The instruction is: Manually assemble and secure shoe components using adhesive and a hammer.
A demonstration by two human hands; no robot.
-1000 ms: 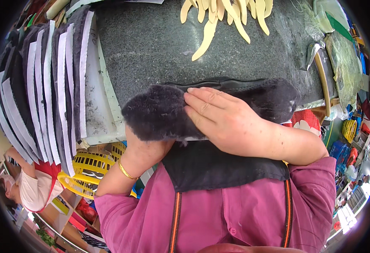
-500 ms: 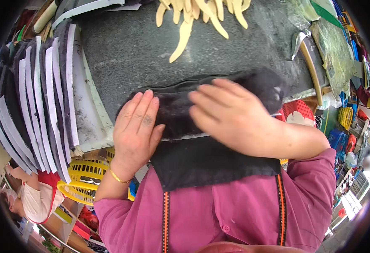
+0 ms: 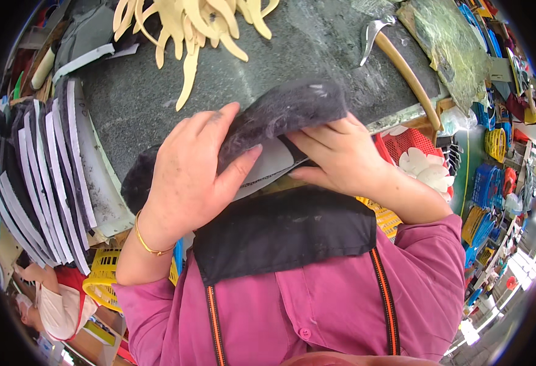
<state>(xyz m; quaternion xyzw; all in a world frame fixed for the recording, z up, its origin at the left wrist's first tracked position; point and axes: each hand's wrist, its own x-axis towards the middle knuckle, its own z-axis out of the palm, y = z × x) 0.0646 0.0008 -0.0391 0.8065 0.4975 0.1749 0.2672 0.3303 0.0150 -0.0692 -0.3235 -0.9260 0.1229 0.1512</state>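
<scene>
A dark, furry piece of material (image 3: 292,105) lies across the near edge of the work table, its right part raised and folded up. Its smooth pale-grey underside (image 3: 274,160) shows between my hands, with a dark toothed-looking edge along it. My left hand (image 3: 188,165) holds the piece near its middle, fingers over the far side and thumb on the near side. At the raised right end, my right hand (image 3: 347,152) grips the piece, with fingers partly hidden beneath the fur and thumb below.
Cream-coloured curved strips (image 3: 191,30) are heaped at the far side of the grey table (image 3: 158,116). A hammer (image 3: 408,70) with a wooden handle lies at the right. Dark, white-edged pieces (image 3: 45,177) stand stacked at left. A red basket (image 3: 405,152) holds white petal-shaped pieces.
Both hands lay flat on the furry piece; now they grip it, and its right part is lifted and turned to show the grey underside. The view has shifted to the right.
</scene>
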